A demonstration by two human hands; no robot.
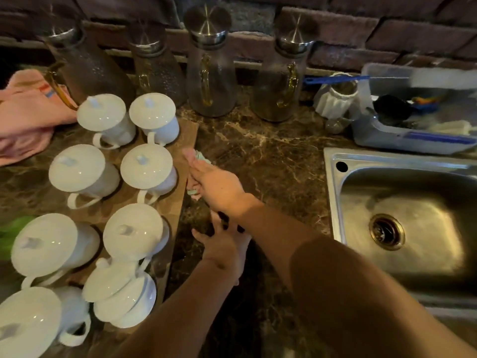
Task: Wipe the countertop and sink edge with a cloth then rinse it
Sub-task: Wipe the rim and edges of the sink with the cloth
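Marble countertop [271, 156], cloth [200, 156] pressed beneath flat right hand [216, 184]; left hand [224, 246] spread, empty.

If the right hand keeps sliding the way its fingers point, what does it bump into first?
Probably the brown mat under the white lidded cups. The right hand, pressing the cloth, points up-left at the mat's edge. The closest cup sits just past that edge; depth is hard to judge.
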